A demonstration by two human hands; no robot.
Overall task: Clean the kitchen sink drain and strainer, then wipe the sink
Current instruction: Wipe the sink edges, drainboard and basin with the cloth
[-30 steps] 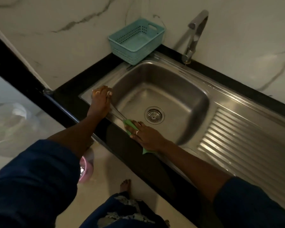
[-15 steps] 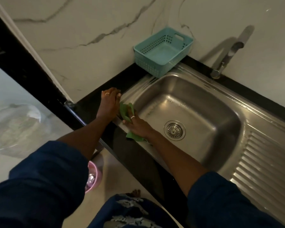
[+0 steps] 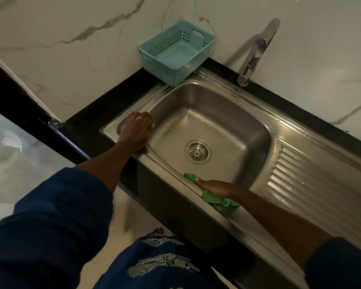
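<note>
The stainless steel sink (image 3: 256, 130) has a round strainer (image 3: 197, 151) seated in the drain at the basin's middle. My left hand (image 3: 137, 130) rests flat on the sink's left front corner rim, fingers relaxed. My right hand (image 3: 216, 187) presses a green cloth (image 3: 219, 200) flat against the near rim of the sink, to the right of the strainer. Part of the cloth is hidden under the hand.
A teal plastic basket (image 3: 176, 52) stands at the back left corner, partly over the sink rim. The tap (image 3: 255, 53) rises behind the basin. A ribbed drainboard (image 3: 313, 184) lies to the right. Black countertop (image 3: 86, 126) edges the sink; floor lies below.
My right hand has slid the green cloth rightward along the near rim, away from my left hand. The left hand stays on the corner. The camera view shifted.
</note>
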